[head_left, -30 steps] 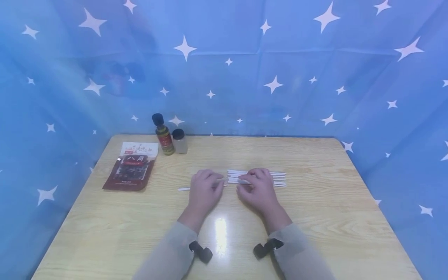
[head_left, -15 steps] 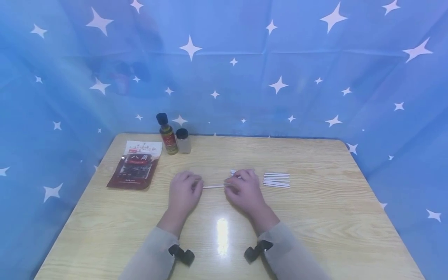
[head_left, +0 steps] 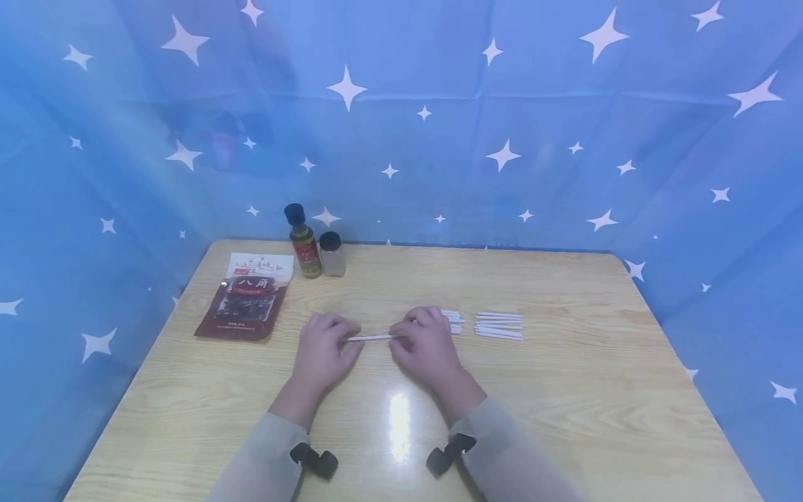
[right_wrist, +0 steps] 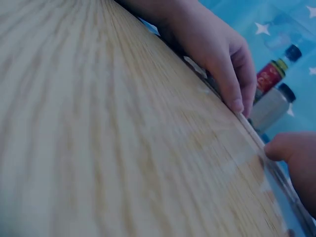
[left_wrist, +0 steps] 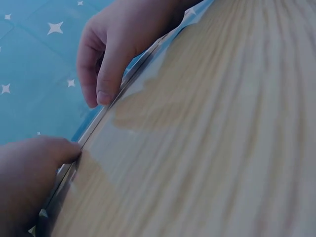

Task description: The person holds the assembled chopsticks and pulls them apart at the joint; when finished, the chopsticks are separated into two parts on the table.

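In the head view a thin white stick (head_left: pixel 371 337) spans the gap between the two hands. My left hand (head_left: pixel 321 351) pinches its left end between thumb and fingers, and my right hand (head_left: pixel 426 348) pinches the right end. Just beyond the right hand lie several short white sticks (head_left: pixel 453 321), partly hidden by it. Farther right is a second group of white sticks (head_left: pixel 498 325), side by side. The left wrist view has the right hand (left_wrist: pixel 121 42) above with its thumb pointing down to the tabletop. In the right wrist view the left hand (right_wrist: pixel 212 49) is likewise low over the wood.
A wooden table (head_left: pixel 564 390) bears everything. At its back left are a dark-capped sauce bottle (head_left: pixel 305 247), a small black-lidded jar (head_left: pixel 332 256) and a maroon spice bag (head_left: pixel 245 300). A blue star-patterned curtain (head_left: pixel 426 139) hangs behind.
The right hand has moved left off the white sticks, uncovering the gap between the two groups, and has taken the single stick's right end. The left hand has also shifted left.
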`<act>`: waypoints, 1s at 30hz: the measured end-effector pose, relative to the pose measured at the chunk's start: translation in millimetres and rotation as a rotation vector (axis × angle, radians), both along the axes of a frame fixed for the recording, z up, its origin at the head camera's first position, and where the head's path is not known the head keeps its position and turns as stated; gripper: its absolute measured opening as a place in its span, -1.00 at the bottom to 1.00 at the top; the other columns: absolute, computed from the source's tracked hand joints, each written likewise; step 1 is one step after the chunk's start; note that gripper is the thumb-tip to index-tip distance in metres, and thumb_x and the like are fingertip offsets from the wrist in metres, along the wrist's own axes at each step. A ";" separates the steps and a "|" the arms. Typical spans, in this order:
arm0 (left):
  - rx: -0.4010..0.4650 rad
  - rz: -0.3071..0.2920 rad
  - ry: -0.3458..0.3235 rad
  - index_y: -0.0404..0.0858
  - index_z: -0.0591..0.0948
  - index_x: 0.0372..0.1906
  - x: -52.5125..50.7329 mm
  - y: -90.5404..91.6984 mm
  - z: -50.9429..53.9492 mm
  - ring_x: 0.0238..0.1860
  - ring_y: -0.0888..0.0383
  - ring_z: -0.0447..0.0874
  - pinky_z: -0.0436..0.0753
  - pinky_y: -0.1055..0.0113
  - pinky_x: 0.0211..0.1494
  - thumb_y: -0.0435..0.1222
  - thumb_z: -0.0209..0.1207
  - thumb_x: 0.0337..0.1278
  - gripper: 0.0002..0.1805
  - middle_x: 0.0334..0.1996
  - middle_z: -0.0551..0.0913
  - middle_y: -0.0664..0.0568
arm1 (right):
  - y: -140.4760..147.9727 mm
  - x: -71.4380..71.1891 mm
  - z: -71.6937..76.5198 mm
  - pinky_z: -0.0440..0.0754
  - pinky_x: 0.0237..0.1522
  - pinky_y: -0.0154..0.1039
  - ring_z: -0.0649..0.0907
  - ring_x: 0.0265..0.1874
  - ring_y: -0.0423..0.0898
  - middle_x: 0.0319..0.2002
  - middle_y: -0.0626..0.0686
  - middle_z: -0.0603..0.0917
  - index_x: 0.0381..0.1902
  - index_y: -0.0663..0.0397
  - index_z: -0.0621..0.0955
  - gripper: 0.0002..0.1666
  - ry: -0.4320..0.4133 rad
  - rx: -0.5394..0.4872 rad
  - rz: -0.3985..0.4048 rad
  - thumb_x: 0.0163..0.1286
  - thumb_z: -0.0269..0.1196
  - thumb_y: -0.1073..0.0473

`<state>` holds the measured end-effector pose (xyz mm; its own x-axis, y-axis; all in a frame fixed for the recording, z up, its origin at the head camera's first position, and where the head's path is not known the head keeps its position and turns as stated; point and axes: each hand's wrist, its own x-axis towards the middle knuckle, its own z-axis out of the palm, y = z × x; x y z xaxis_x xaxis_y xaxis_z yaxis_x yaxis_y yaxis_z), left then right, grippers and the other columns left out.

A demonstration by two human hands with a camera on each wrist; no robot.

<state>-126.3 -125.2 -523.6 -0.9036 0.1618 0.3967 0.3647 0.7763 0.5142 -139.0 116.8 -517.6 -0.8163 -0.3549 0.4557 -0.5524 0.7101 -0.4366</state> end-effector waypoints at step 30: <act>0.033 -0.154 -0.071 -0.02 0.78 -0.08 -1.7 7.9 2.0 -0.08 0.18 0.67 0.55 0.04 0.27 -0.19 0.34 0.45 -0.93 -0.17 0.74 0.26 | -1.4 4.0 -2.2 0.31 0.43 0.01 0.61 0.03 -0.12 -0.15 -0.22 0.83 -0.08 -0.20 0.84 -0.86 0.025 0.015 0.051 0.46 0.45 0.02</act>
<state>-128.0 -117.3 -521.6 -0.8951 0.2880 0.3404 0.4397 0.6962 0.5673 -135.0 115.4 -519.9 -0.7852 -0.4032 0.4699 -0.5990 0.6870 -0.4114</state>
